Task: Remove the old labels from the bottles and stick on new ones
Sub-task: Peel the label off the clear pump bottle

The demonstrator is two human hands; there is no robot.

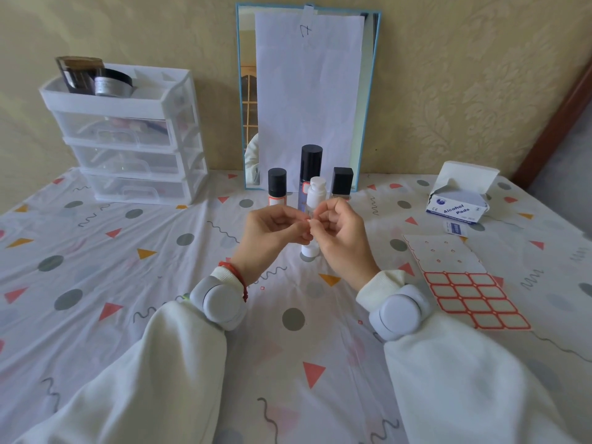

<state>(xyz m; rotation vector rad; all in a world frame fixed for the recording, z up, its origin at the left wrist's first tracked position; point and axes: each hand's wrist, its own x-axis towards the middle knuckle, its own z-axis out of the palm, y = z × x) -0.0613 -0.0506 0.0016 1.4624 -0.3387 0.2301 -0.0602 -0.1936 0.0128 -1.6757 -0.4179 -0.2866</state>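
My left hand (278, 230) and my right hand (339, 233) meet above the table, and their fingertips pinch a small red-edged label (308, 222) between them. Right behind the fingers stands a white bottle (314, 200), partly hidden. Three dark-capped bottles stand further back: a short one with a red-bordered label (276, 187), a tall one (310, 168) and a square-capped one (342, 182). A sheet of red-bordered labels (471, 293) lies to the right, its upper part peeled bare.
A box of alcohol pads (456, 206) and a loose pad sachet (454, 227) lie at the right back. A mirror covered with paper (307, 100) leans on the wall. A white drawer unit (128, 136) stands at the back left. A patterned cloth (128, 251) covers the table.
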